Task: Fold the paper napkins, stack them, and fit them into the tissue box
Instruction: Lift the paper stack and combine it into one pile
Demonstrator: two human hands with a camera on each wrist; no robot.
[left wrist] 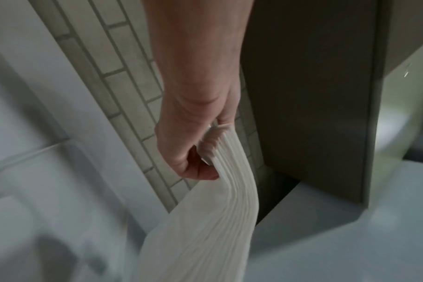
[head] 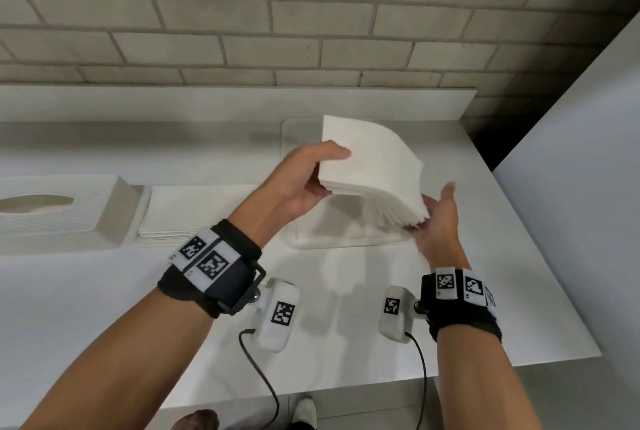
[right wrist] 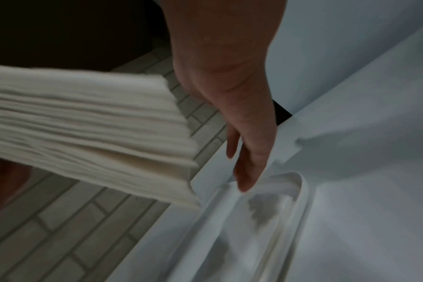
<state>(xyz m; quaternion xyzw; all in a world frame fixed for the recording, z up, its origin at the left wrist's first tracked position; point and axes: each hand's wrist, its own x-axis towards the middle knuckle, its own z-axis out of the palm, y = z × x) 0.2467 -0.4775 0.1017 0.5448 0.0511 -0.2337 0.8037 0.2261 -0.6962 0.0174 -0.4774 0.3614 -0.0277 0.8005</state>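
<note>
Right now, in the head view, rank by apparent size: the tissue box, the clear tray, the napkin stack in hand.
1. Tissue box, cut off by the frame's left edge.
2. Clear tray, partly hidden by the stack.
3. Napkin stack, held up nearer the camera.
Box versus tray is unsure.

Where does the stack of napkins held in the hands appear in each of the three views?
Head: the napkin stack is centre-right, pinched by the left hand, with the right hand open beside its fanned edge.
Left wrist: stack hangs from centre to bottom.
Right wrist: stack fills the left side.
Shared landmark: the brick wall.
</note>
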